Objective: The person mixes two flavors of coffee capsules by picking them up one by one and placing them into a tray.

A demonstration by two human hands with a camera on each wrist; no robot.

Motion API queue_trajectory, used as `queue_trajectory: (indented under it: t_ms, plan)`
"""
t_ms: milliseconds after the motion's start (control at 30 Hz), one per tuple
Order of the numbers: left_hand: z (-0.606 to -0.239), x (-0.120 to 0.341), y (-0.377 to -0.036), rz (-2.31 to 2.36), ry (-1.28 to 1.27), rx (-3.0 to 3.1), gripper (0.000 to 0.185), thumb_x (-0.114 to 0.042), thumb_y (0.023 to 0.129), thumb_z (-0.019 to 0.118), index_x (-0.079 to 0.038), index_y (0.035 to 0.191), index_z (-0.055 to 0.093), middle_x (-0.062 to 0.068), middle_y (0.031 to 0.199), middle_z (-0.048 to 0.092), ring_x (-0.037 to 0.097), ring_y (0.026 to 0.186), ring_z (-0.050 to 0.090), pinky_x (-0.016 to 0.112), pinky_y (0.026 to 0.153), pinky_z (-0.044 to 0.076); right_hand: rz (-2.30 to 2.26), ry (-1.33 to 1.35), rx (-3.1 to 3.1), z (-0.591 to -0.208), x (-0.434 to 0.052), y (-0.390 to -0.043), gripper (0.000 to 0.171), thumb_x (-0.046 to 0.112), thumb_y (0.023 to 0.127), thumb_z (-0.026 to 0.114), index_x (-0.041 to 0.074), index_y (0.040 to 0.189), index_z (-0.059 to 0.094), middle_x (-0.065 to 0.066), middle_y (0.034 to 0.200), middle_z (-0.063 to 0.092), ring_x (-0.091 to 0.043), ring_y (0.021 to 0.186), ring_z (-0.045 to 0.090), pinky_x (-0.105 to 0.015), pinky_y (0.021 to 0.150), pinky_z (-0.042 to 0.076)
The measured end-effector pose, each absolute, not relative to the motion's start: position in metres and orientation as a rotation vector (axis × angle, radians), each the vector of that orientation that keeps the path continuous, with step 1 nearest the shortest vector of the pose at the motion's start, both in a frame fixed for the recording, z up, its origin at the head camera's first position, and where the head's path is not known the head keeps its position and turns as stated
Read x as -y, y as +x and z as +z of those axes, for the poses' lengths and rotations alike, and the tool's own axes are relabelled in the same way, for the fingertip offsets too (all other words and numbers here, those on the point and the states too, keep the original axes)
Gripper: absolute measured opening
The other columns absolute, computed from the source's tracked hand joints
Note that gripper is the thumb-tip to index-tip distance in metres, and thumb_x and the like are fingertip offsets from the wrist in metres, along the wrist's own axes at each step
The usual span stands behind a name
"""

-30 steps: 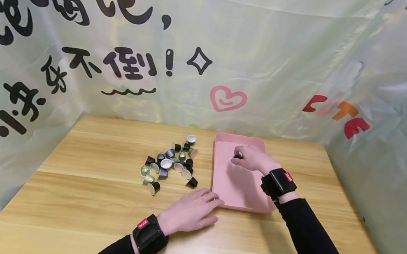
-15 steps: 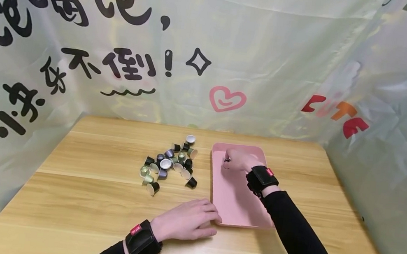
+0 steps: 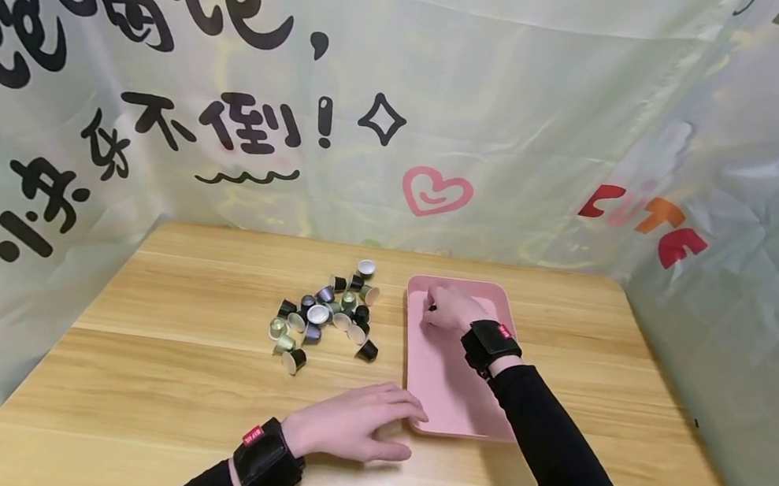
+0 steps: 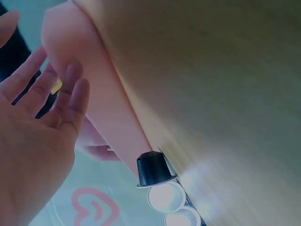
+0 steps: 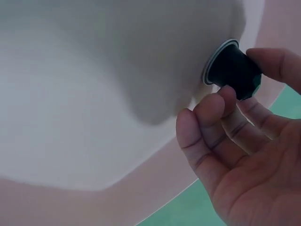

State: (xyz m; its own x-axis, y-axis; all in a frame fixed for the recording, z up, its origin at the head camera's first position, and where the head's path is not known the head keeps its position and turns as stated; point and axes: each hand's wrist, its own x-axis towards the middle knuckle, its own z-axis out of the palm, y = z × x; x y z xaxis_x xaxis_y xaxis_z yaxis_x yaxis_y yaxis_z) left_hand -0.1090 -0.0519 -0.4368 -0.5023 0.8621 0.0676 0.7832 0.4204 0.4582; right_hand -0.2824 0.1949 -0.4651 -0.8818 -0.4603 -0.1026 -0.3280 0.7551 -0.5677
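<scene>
My right hand (image 3: 457, 309) pinches a dark coffee capsule (image 5: 235, 70) between thumb and fingers, low in the far left part of the pink tray (image 3: 448, 392). The capsule's silver rim faces the tray floor in the right wrist view. At the tray's near left corner lies my left hand (image 3: 358, 422), palm down, its fingers extended and fingertips right at the rim. From the left wrist view, that hand's palm shows beside the pink tray wall (image 4: 106, 108), with nothing held.
Left of the tray several loose coffee capsules (image 3: 318, 314) in black, green, purple and white lie scattered on the wooden table (image 3: 168, 378). One black capsule (image 3: 368, 350) lies nearest the tray. A printed cloth (image 3: 531, 115) hangs behind the table.
The tray has shifted toward me, mostly in the first half second. My right hand has moved left and lower with the capsule. My left hand has drawn back slightly with the tray.
</scene>
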Motion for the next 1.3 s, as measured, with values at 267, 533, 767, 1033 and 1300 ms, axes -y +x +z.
queue_trajectory:
  t_ms: [267, 533, 767, 1033, 1300]
  plan:
    - [-0.426, 0.07, -0.115, 0.813, 1.234, -2.556, 0.048, -0.037, 0.099, 0.06, -0.021, 0.143, 0.051, 0.001, 0.152, 0.051, 0.017, 0.142, 0.046, 0.044, 0.119, 0.039, -0.608, -0.61, -2.821, -0.393, -0.173, -0.238, 0.034, 0.02, 0.096, 0.062, 0.0, 0.123, 0.059, -0.016, 0.108, 0.066, -0.022, 0.089, 0.062, -0.037, 0.081, 0.052]
    - [-0.428, 0.085, -0.126, 0.709, 1.216, -2.805, 0.045, -0.03, 0.092, 0.07, -0.02, 0.135, 0.057, -0.001, 0.137, 0.059, 0.018, 0.131, 0.053, 0.043, 0.113, 0.046, -0.615, -0.55, -2.925, -0.396, -0.194, -0.224, 0.052, 0.028, 0.096, 0.065, 0.004, 0.14, 0.052, -0.019, 0.111, 0.068, -0.03, 0.099, 0.065, -0.046, 0.085, 0.053]
    - [-0.433, 0.092, -0.136, 0.572, 1.223, -2.918, 0.047, -0.028, 0.088, 0.075, -0.016, 0.131, 0.059, 0.004, 0.134, 0.06, 0.022, 0.128, 0.054, 0.044, 0.109, 0.049, -0.724, -0.596, -2.986, -0.392, -0.207, -0.202, 0.05, 0.029, 0.099, 0.063, 0.001, 0.139, 0.052, -0.024, 0.131, 0.063, -0.04, 0.121, 0.061, -0.056, 0.098, 0.051]
    - [-0.431, 0.102, -0.147, 0.551, 1.181, -2.945, 0.049, -0.019, 0.086, 0.077, -0.015, 0.131, 0.06, 0.008, 0.138, 0.059, 0.028, 0.129, 0.055, 0.05, 0.11, 0.048, -0.913, -0.591, -3.048, -0.399, -0.223, -0.183, 0.046, 0.022, 0.098, 0.063, 0.0, 0.138, 0.053, -0.024, 0.129, 0.063, -0.042, 0.118, 0.06, -0.056, 0.098, 0.05]
    - [-0.431, 0.097, -0.153, 0.435, 1.279, -2.953, 0.049, -0.015, 0.085, 0.078, -0.016, 0.13, 0.061, 0.003, 0.131, 0.06, 0.025, 0.122, 0.056, 0.044, 0.108, 0.05, -0.978, -0.52, -3.087, -0.399, -0.24, -0.167, 0.047, 0.019, 0.098, 0.065, 0.0, 0.138, 0.053, -0.027, 0.127, 0.064, -0.044, 0.115, 0.06, -0.059, 0.094, 0.05]
